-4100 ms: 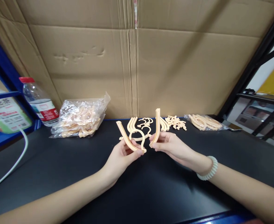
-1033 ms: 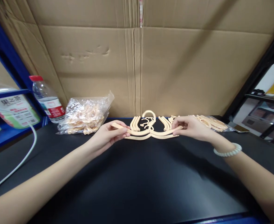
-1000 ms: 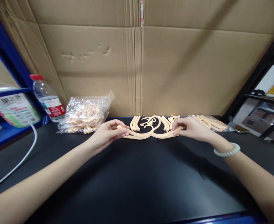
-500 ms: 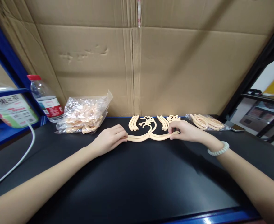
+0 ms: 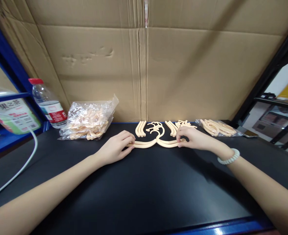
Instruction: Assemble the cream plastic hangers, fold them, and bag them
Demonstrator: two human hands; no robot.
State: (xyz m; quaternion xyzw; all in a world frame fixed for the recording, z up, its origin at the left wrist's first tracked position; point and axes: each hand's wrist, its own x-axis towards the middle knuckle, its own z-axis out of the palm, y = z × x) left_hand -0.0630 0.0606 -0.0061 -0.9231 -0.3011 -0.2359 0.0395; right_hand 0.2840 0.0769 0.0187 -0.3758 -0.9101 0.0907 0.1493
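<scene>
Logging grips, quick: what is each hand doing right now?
Left hand: closed, pinching the left end of the hanger.
Right hand: closed, pinching the right end of the same hanger.

Both tips of the hanger (image 5: 156,143) are hidden. The left grip (image 5: 116,149) covers one and the right grip (image 5: 195,138) the other, and it cannot be told whether they pinch or merely press. Both forearms run off at the bottom corners. The pieces inside the bag (image 5: 88,120) blur behind crinkled plastic. The labelled container (image 5: 13,114) and the cable (image 5: 24,164) are cut off by the left edge.
</scene>
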